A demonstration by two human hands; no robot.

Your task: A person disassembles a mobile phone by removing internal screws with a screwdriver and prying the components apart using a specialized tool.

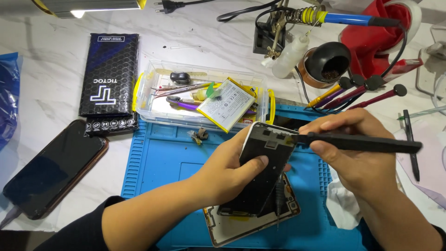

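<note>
My left hand (227, 165) grips an opened phone body (262, 162), dark inside with a white edge, tilted up above the blue work mat (158, 158). My right hand (357, 148) holds a black stick-shaped tool (367, 142) whose tip touches the phone's upper right corner. Under the phone lies a separate white phone frame (246, 225) flat on the mat. A white cloth (341, 204) sits beneath my right wrist.
A clear plastic box (153, 109) holds a phone battery (226, 103), tweezers and small tools. A black flat package (109, 74) and a dark phone (55, 167) lie at left. A soldering iron (344, 19), white squeeze bottle (290, 56), screwdrivers (353, 90) and a red object (371, 32) crowd the back right.
</note>
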